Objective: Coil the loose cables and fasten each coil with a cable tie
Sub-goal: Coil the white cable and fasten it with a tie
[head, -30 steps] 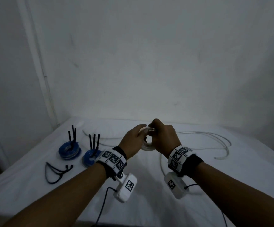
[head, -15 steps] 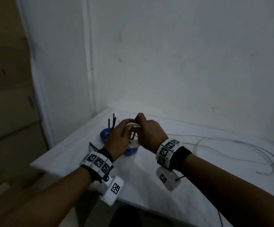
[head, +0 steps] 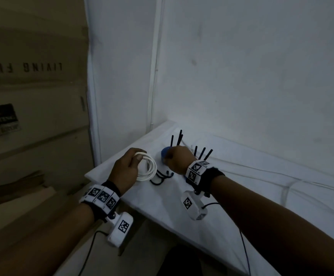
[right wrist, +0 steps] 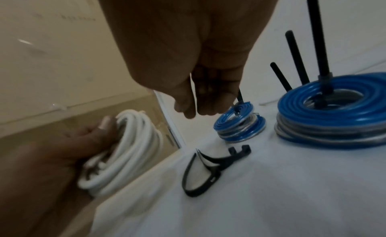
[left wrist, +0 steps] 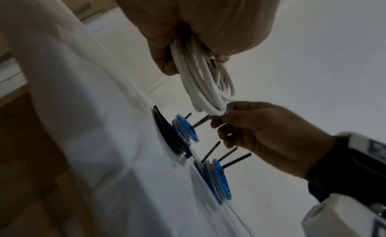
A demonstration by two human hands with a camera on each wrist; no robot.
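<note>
My left hand [head: 137, 159] grips a coiled white cable [head: 150, 170] near the table's left corner; in the left wrist view the fingers wrap the coil [left wrist: 204, 91], and the right wrist view shows it too [right wrist: 133, 149]. My right hand [head: 168, 158] hovers just right of it, fingers loosely curled and holding nothing [right wrist: 194, 108]. Below it several loose black cable ties [right wrist: 200, 174] lie on the white table [head: 162, 206]. Two blue coils [right wrist: 240, 123] [right wrist: 334, 118], fastened with upright black ties, stand behind them.
A loose white cable [head: 284, 193] trails across the table to the right. Cardboard boxes [head: 32, 116] stand left of the table beyond its edge. A white wall rises close behind the table.
Both hands have moved left to the table's corner. The right hand let go of the white coil and now hangs over the black ties; the left hand holds the coil alone.
</note>
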